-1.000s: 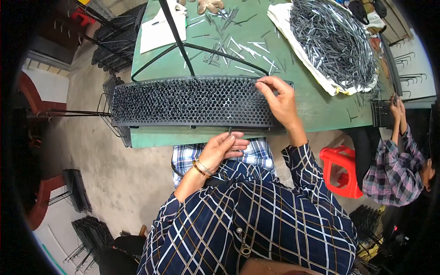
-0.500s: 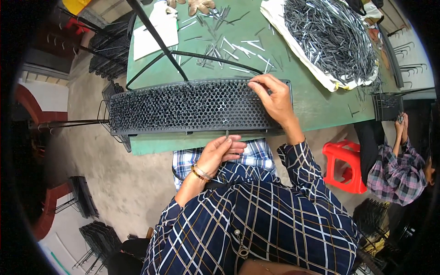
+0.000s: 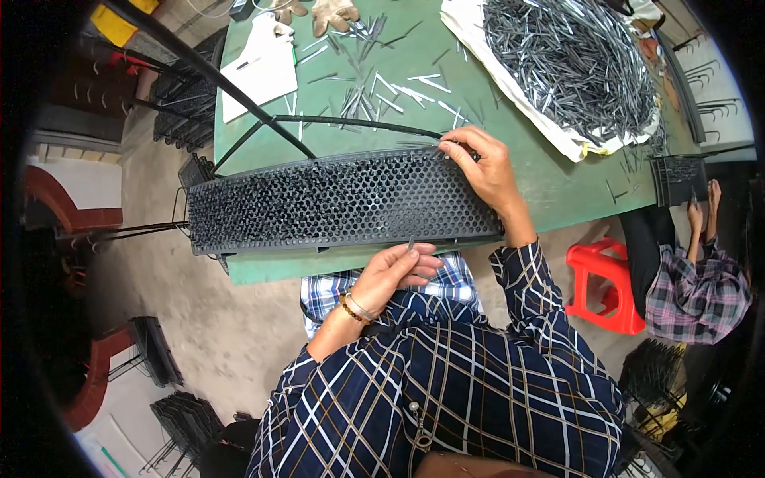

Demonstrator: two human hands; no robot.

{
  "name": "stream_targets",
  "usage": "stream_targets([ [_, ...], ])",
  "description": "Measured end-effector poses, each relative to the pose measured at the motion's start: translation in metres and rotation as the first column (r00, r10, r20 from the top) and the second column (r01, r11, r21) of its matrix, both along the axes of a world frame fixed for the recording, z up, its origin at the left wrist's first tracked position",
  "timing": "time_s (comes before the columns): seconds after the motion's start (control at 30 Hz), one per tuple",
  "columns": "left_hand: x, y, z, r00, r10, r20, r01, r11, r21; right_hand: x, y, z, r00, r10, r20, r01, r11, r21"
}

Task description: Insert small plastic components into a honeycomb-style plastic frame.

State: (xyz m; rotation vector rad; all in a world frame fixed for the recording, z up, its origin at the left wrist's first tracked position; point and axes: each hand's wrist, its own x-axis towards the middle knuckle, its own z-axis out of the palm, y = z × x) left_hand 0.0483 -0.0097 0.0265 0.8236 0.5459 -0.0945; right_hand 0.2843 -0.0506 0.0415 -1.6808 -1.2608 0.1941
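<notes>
Honestly can't make out any readable text, labels, numbers or signs anywhere in this one.
</notes>
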Motion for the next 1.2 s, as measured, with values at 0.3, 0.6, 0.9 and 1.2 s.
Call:
stream_targets([
  [0.3,0.015,0.000,-0.002,0.999,-0.034,0.005,0.034,0.999,-0.016,0.005,0.000,0.001,1.000,0.017,0.021,-0.017,1.000,0.013],
  [0.6,0.027,-0.003,-0.003,0.998,-0.055,-0.011,0.055,0.998,-0.016,0.007,0.003,-0.004,0.972,0.054,0.228,-0.062,0.998,0.028],
  [0.9,0.031,-0.002,-0.001,0.998,-0.062,-0.001,0.062,0.998,-0.008,-0.001,-0.001,-0.018,0.950,0.069,0.303,-0.055,0.997,-0.057],
  [1.2,0.024,-0.004,-0.002,0.997,-0.068,0.026,0.069,0.998,-0.009,-0.010,0.000,-0.018,0.983,-0.042,0.180,0.041,0.999,0.008],
])
